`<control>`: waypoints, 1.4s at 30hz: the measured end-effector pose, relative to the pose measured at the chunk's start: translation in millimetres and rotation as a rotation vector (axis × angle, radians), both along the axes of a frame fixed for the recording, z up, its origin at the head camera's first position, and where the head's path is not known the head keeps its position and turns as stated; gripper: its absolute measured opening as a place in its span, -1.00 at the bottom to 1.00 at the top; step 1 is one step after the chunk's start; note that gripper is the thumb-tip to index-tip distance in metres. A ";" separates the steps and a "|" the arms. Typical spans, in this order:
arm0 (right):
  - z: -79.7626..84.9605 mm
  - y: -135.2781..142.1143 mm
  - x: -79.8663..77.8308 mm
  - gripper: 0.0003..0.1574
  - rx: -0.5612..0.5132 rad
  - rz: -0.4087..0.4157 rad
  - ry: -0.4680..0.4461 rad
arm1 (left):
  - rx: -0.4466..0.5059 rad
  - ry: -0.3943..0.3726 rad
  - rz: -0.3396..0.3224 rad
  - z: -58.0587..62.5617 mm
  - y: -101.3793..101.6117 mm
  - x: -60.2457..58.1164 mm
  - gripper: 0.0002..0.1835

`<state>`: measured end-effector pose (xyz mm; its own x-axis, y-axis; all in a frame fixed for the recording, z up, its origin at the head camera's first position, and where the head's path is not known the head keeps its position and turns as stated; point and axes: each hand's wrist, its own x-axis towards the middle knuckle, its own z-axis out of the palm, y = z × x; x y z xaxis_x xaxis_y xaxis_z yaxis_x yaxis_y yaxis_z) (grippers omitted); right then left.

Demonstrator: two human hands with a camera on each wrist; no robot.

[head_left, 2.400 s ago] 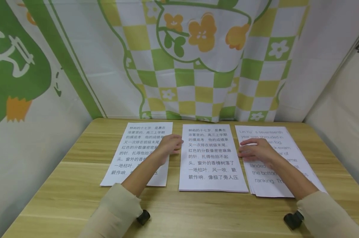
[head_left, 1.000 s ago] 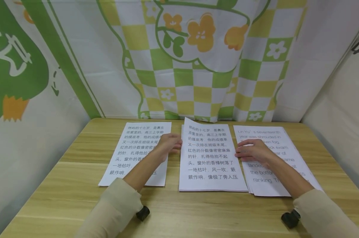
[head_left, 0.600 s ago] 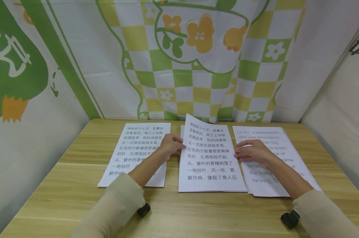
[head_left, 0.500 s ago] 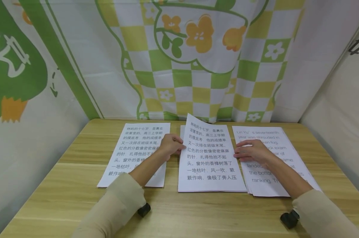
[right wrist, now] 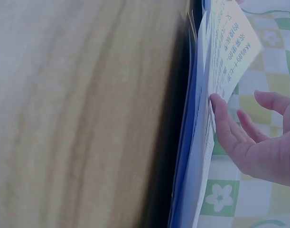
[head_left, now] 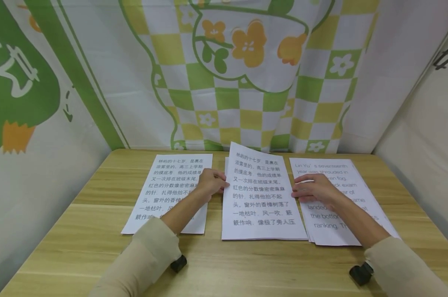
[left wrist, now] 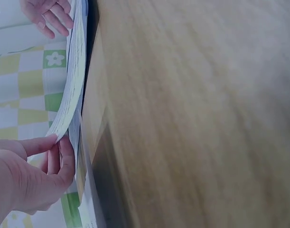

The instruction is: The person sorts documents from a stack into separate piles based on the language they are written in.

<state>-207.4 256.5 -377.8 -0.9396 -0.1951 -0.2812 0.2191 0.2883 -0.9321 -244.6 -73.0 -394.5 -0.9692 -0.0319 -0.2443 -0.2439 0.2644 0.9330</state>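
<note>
In the middle of the table lies a stack of printed paper sheets point(head_left: 259, 196) with Chinese text. Its upper left corner is raised and bent up from the sheets below. My left hand point(head_left: 211, 181) pinches the raised sheets at their left edge; the left wrist view shows thumb and fingertips meeting on the lifted sheets point(left wrist: 74, 80). At the stack's right edge, my right hand point(head_left: 317, 190) rests with fingers extended. The right wrist view shows the right hand point(right wrist: 258, 149) with one fingertip touching the paper edge and the thumb apart.
Another Chinese-text page point(head_left: 168, 177) lies to the left, partly under my left forearm. Pages with English text point(head_left: 359, 194) lie on the right, partly under my right hand and forearm. Behind the wooden table point(head_left: 246, 268) hangs a patterned curtain point(head_left: 239, 99).
The middle stack lay flat at first; its left edge and upper left corner have come up in my left hand's pinch. My right hand has stayed at the right edge.
</note>
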 end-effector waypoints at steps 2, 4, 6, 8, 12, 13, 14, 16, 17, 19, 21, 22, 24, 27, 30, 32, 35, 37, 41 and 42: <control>-1.0 -0.5 -0.3 -0.37 0.018 -0.004 0.013 | -0.009 0.000 -0.003 -0.5 0.0 0.7 -0.78; -2.3 -1.4 -1.2 -0.38 0.040 -0.015 0.027 | -0.014 -0.003 -0.009 -1.0 -0.1 1.3 -0.76; -3.3 -2.3 -1.9 -0.38 0.067 -0.019 0.044 | -0.010 -0.010 -0.011 -1.3 -0.6 1.4 -0.75; -3.7 -3.4 -2.6 -0.37 0.096 -0.021 0.063 | 0.005 -0.021 -0.013 -1.5 -1.2 1.6 -0.74; -3.8 -4.5 -4.0 -0.36 0.129 -0.018 0.092 | 0.041 -0.038 -0.011 -2.1 -2.7 1.9 -0.73; -3.7 -4.7 -4.3 -0.35 0.131 -0.017 0.095 | 0.047 -0.041 -0.012 -2.5 -3.4 1.9 -0.73; -3.8 -4.8 -4.6 -0.35 0.132 -0.015 0.097 | 0.052 -0.044 -0.014 -3.1 -4.1 1.7 -0.74; -3.4 -5.2 -5.0 -0.34 0.143 -0.016 0.093 | 0.063 -0.048 -0.019 -3.4 -5.4 1.6 -0.74; -3.5 -5.5 -5.2 -0.33 0.144 -0.015 0.090 | 0.066 -0.051 -0.022 -3.6 -6.0 1.5 -0.75; -3.4 -6.4 -5.5 -0.32 0.145 -0.014 0.084 | 0.071 -0.059 -0.027 -3.5 -7.4 1.4 -0.75; -3.1 -7.7 -5.9 -0.32 0.139 -0.017 0.075 | 0.075 -0.066 -0.032 -3.2 -8.0 1.3 -0.74; -3.1 -8.5 -6.0 -0.31 0.130 -0.015 0.074 | 0.075 -0.070 -0.032 -3.0 -8.2 1.2 -0.73; -2.8 -10.0 -6.1 -0.31 0.114 -0.012 0.071 | 0.076 -0.077 -0.030 -2.4 -8.5 1.2 -0.71; -2.9 -11.6 -5.9 -0.32 0.097 -0.007 0.066 | 0.082 -0.085 -0.026 -1.1 -8.7 1.4 -0.68; -2.8 -13.0 -5.7 -0.34 0.088 -0.003 0.061 | 0.083 -0.088 -0.020 -0.1 -9.5 2.2 -0.67; -2.7 -14.1 -5.9 -0.35 0.083 -0.011 0.053 | 0.084 -0.088 -0.018 -0.1 -10.2 2.7 -0.68; -2.3 -16.2 -6.5 -0.35 0.079 -0.031 0.044 | 0.091 -0.091 -0.018 -0.4 -12.0 2.5 -0.71; -2.3 -17.6 -7.0 -0.36 0.077 -0.043 0.040 | 0.096 -0.089 -0.027 -0.3 -13.6 2.4 -0.74; -1.4 -20.6 -7.9 -0.42 0.063 -0.054 0.033 | 0.093 -0.090 -0.043 2.5 -19.0 2.6 -0.70; -1.2 -21.5 -8.4 -0.43 0.055 -0.053 0.031 | 0.089 -0.090 -0.047 3.9 -20.6 3.0 -0.69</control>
<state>-215.8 234.9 -379.0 -0.9565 -0.1298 -0.2611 0.2071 0.3277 -0.9218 -241.6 -93.6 -390.7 -0.9431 0.0382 -0.3302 -0.3171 0.1950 0.9281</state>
